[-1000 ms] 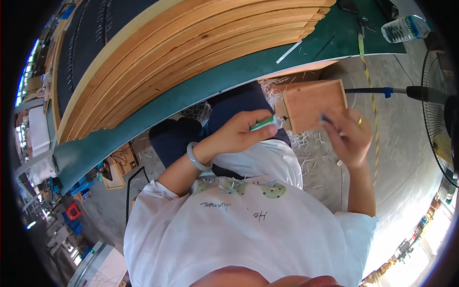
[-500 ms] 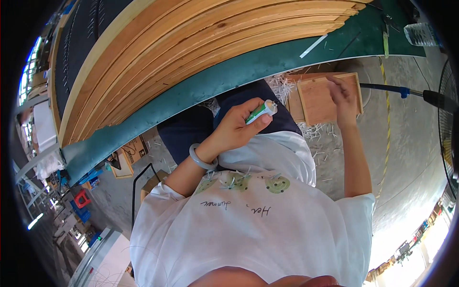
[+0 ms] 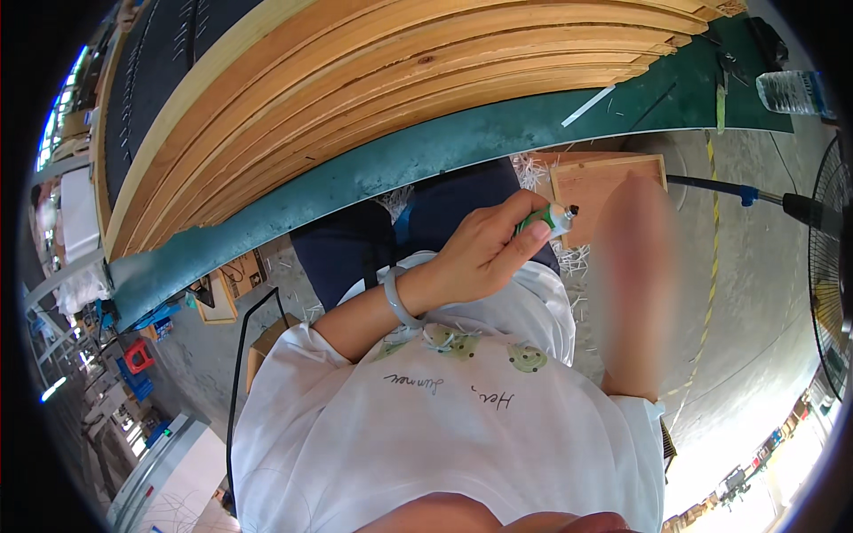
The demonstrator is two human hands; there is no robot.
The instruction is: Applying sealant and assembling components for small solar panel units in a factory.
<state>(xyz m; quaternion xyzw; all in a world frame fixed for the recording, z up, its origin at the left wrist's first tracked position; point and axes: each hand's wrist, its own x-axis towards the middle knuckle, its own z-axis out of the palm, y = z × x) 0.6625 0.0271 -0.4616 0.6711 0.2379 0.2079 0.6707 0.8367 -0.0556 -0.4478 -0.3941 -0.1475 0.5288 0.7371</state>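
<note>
My left hand, with a pale bangle on its wrist, is closed round a small green-and-white tube. The tube's narrow dark tip sticks out past my thumb and forefinger, pointing right. To the right of it is my right hand, raised and smeared by motion, so its fingers cannot be made out. It covers part of a shallow wooden tray, with a gap between it and the tube.
A stack of long wooden frames lies on the green worktable ahead. White paper strips litter the floor. On the table's right end are a clear plastic container and a white strip. A black fan stands far right.
My left hand has moved right with the tube, whose tip now looks darker and longer. My right hand has come down and blurred. The view has shifted slightly.
</note>
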